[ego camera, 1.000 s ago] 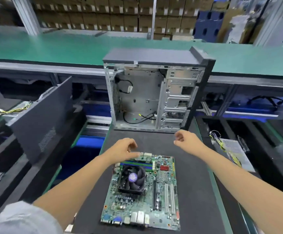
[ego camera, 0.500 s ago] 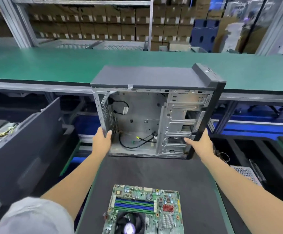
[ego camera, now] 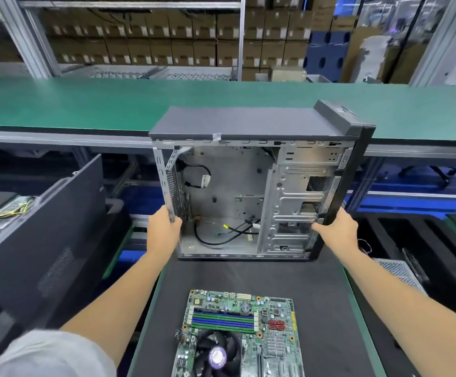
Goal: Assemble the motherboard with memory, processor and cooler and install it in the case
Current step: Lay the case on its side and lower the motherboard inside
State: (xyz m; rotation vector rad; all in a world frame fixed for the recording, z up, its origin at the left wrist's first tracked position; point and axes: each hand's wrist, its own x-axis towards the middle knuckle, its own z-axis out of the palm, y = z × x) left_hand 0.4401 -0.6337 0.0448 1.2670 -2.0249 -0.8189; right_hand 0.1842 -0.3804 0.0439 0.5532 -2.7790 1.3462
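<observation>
Head view: left hand [ego camera: 164, 229] and right hand [ego camera: 337, 232] grip the upright case [ego camera: 237, 186] sides, motherboard [ego camera: 239, 333] nearer.

The case [ego camera: 248, 123] is dark grey outside, bare silver metal within. The motherboard [ego camera: 273, 322] near me is green, with blue and green striped memory slots [ego camera: 222, 321], a red block [ego camera: 276, 325] and a black cooler [ego camera: 217, 355] with a purple centre. The desk [ego camera: 316, 284] is black, edged green; far cartons [ego camera: 167, 36] are brown.
</observation>
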